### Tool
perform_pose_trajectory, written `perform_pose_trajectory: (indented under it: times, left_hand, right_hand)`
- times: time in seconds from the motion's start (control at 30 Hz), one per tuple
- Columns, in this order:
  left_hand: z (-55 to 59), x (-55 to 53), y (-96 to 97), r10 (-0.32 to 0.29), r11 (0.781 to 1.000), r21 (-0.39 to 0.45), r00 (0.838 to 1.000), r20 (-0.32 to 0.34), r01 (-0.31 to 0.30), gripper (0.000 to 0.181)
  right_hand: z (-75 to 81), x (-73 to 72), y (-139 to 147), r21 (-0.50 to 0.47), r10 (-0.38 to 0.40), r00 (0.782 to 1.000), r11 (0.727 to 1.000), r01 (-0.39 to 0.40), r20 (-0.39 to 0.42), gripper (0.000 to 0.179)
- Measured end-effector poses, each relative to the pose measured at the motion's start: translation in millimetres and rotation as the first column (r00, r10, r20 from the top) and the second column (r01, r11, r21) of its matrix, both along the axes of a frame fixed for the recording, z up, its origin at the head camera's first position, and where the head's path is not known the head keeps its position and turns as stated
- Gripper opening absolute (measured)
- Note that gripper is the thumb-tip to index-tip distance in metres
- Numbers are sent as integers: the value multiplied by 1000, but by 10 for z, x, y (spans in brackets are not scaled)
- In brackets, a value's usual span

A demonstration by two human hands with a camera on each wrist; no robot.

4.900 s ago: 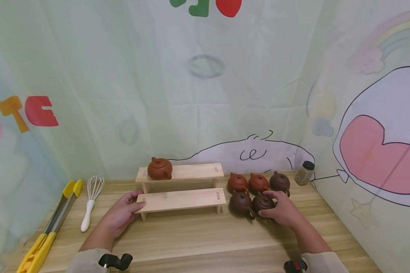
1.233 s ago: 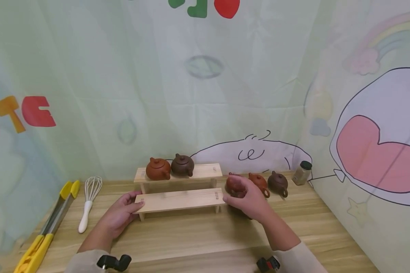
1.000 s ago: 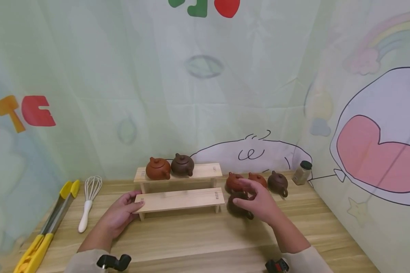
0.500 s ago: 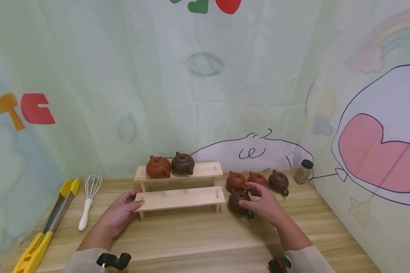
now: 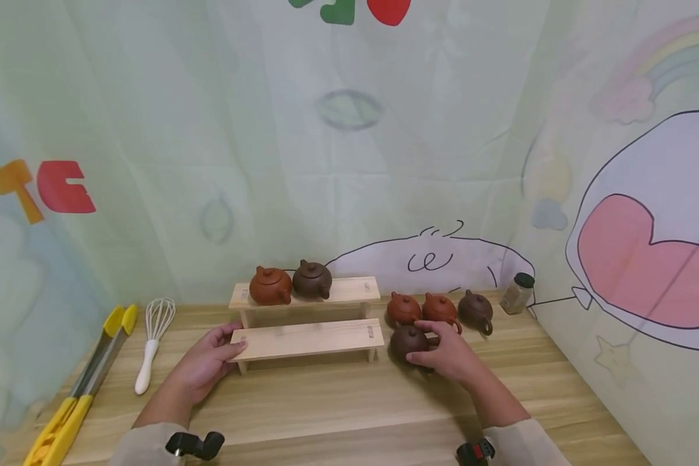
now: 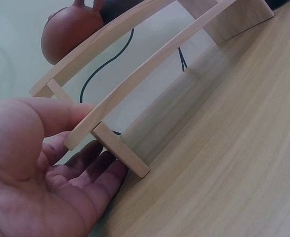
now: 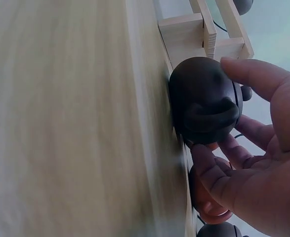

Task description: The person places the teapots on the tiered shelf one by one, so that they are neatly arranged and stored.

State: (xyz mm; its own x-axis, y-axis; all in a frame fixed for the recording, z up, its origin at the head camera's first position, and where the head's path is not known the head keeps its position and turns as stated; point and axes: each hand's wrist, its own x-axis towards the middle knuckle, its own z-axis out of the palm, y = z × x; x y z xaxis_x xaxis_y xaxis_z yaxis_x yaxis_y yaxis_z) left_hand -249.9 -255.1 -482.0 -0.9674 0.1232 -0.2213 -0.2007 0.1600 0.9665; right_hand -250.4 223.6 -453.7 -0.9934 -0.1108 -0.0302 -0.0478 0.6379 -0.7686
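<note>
My left hand (image 5: 206, 362) grips the left end of a two-step wooden stand (image 5: 305, 340), thumb on top of the lower step and fingers beneath. On the upper step sit a reddish-brown teapot (image 5: 270, 286) and, right beside it, a dark brown teapot (image 5: 312, 279). To the right of the stand, my right hand (image 5: 451, 356) holds another dark teapot (image 5: 406, 343) between thumb and fingers. The right wrist view shows this dark teapot (image 7: 199, 89) from its handle side, low at the wooden tabletop.
Behind the held teapot stand two reddish teapots (image 5: 404, 309) and one more dark teapot (image 5: 475, 310). A black-lidded jar (image 5: 517, 294) is at the back right. On the left lie a whisk (image 5: 151, 346) and yellow-tipped tongs (image 5: 87, 382). A printed curtain (image 5: 338, 162) closes off the back.
The front-right dark teapot has gone from the table to the upper step. My right hand has since come back and closed around the other front dark teapot. My left hand keeps its grip.
</note>
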Motion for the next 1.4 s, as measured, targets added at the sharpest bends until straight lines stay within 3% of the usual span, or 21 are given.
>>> perform_pose_trajectory:
  times: [0.6,1.2,1.4]
  left_hand:
    - [-32,-15,-6,-7,1000,16,1000,-3,7,74]
    - [-8,-8,1,1,1000,15,1000,1,-1,71]
    - [6,3,15,1,1000,20,1000,0,-1,71]
  right_hand:
    - [-59,-22,-24,76,-33,999,997,33,-6,72]
    - [-16,-13,-33,63,-9,998,998,13,-56,71]
    - [61,12,-54,29,-3,997,1000,6,-81,71]
